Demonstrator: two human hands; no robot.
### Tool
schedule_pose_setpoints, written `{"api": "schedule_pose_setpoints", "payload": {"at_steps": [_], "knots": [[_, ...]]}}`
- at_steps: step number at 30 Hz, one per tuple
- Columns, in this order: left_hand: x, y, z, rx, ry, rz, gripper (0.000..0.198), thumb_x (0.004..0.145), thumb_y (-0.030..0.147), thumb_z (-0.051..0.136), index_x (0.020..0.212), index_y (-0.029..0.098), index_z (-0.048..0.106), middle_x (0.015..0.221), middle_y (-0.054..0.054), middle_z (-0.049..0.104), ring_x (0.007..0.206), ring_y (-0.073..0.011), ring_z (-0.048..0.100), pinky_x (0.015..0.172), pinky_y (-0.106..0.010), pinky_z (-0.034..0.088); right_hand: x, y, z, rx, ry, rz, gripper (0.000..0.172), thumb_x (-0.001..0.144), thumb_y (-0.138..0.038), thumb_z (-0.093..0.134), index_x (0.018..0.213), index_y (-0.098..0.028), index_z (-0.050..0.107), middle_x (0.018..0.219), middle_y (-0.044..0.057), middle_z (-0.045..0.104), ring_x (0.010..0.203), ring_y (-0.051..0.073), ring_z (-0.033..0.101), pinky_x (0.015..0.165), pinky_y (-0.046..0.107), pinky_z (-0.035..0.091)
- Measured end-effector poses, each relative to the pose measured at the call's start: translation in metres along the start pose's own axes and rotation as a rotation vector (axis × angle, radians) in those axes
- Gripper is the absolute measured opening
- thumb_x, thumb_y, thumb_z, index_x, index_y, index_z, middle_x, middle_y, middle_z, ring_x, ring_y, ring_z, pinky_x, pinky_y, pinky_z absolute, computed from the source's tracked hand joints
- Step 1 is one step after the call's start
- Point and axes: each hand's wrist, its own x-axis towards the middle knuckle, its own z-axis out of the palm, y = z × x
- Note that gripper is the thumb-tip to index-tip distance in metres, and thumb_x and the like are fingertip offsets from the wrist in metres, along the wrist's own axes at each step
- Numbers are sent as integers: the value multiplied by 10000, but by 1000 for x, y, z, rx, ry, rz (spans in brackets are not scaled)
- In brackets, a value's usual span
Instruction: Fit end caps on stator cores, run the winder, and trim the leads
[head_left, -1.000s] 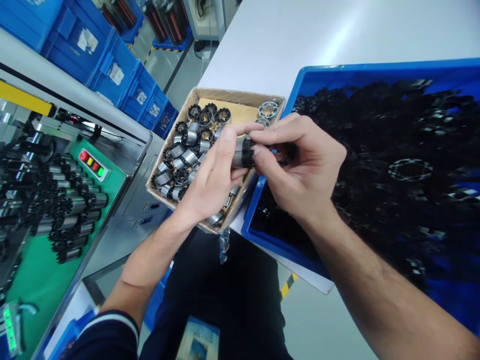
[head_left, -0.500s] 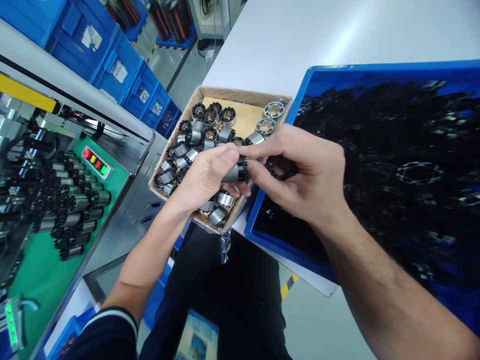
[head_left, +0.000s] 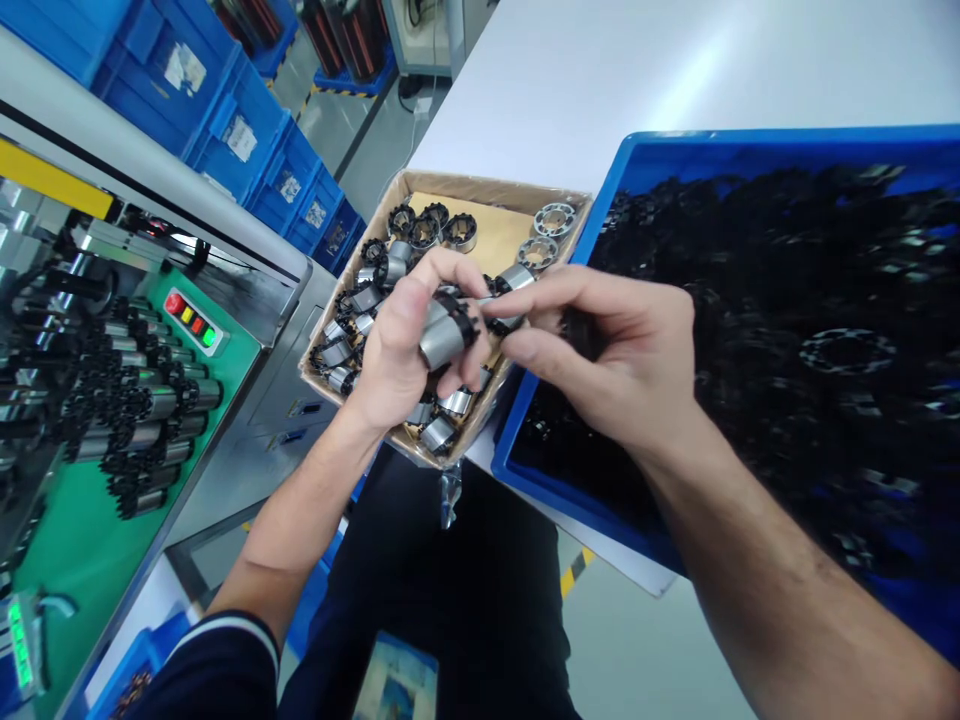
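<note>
White worktop [head_left: 570, 95] spans the upper part of the view, carrying the two containers. Blue tray [head_left: 555, 492] on its right side: broad, heaped with black parts [head_left: 757, 400], individual shapes mostly blurred. Carton [head_left: 491, 184] just left of the tray, smaller; metal cores [head_left: 334, 353] with black toothed ends lie in it, some upright, some on their sides. Right hand [head_left: 637, 350] in front of the tray's near left corner: thumb and forefinger apart at the tips, forefinger tip close by the held piece, contact unclear; cannot tell whether the curled fingers of this grip keep anything. Left hand [head_left: 390, 350] over the carton, grip clamped on one core. Held core [head_left: 444, 341]: silver side showing, tilted, black toothed end towards the right hand. Flat rings [head_left: 555, 219], two visible, pale and slotted, at the carton's far right corner, one nearer the person than the other
</note>
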Motion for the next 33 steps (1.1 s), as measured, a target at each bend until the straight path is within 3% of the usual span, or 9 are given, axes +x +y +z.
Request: {"api": "schedule_pose_setpoints", "payload": {"at_steps": [3, 6, 8, 12, 16, 19, 25, 29, 33], "knots": [[-4, -8, -2, 4, -23, -60, 865, 1129, 1134, 545, 1259, 282, 622, 701, 63, 666, 433, -131, 570, 428, -210, 380, 0, 3, 4, 53, -14, -101, 203, 1006, -386, 1134, 1182, -402, 1032, 889, -9, 835, 719, 187, 713, 672, 371, 595], [-4, -11, -8, 79, -15, -128, 934, 1059, 1189, 582, 1276, 281, 611, 743, 50, 687, 466, -164, 663, 440, -225, 434, -1, 4, 5, 51, 4, -118, 269, 957, -270, 1159, 1142, -423, 1037, 1149, 31, 936, 974, 253, 891, 861, 439, 749], [-2, -8, -12, 114, 29, -152, 849, 1107, 1116, 634, 1296, 288, 629, 807, 37, 731, 479, -163, 686, 432, -234, 459, -3, 4, 4, 21, -13, -110, 277, 956, -263, 1159, 1146, -428, 1043, 1289, 56, 961, 1110, 304, 941, 958, 493, 789], [-2, -1, -16, 132, 60, -236, 587, 1281, 851, 589, 1416, 292, 711, 893, 18, 797, 462, -138, 626, 418, -247, 458, -6, 3, 5, -21, -54, -149, 326, 959, -234, 1151, 1210, -414, 1046, 1455, 66, 969, 1179, 334, 979, 981, 477, 825], [-6, 2, -10, 102, 95, -211, 538, 1297, 803, 580, 1403, 297, 728, 925, 11, 773, 447, -95, 442, 408, -245, 335, -9, -1, 12, -36, -52, -185, 261, 1005, -227, 1115, 1202, -383, 1041, 1354, 46, 994, 1181, 332, 993, 1013, 474, 844], [-8, 0, -5, 119, 150, -175, 482, 1286, 769, 655, 1372, 300, 728, 986, -8, 746, 539, -104, 472, 448, -247, 371, -11, -4, 16, -36, 4, -106, 194, 978, -284, 1149, 1090, -377, 1022, 1162, 22, 997, 1108, 337, 987, 960, 489, 838], [-5, -6, -6, 79, 149, -106, 414, 1289, 684, 687, 1346, 275, 726, 1111, -32, 727, 664, -117, 554, 489, -239, 406, -14, -4, 14, -49, 47, -11, 538, 902, -395, 1219, 1393, -424, 1003, 1256, 4, 993, 837, 247, 893, 746, 426, 773], [-6, -7, -5, 69, 121, -128, 395, 1296, 670, 649, 1370, 291, 729, 1139, -30, 720, 629, -112, 502, 513, -264, 364, -11, -2, 15, 6, 63, -63, 495, 937, -355, 1195, 1390, -443, 1014, 1281, 14, 993, 1042, 315, 962, 893, 498, 831], [-7, -7, -3, 131, 135, -99, 504, 1265, 780, 616, 1396, 313, 751, 1178, -59, 730, 776, -199, 661, 639, -329, 487, -9, 1, 14, 26, 58, -150, 517, 926, -299, 1196, 1389, -443, 1016, 1264, 16, 994, 1180, 367, 978, 1068, 606, 851]]}}
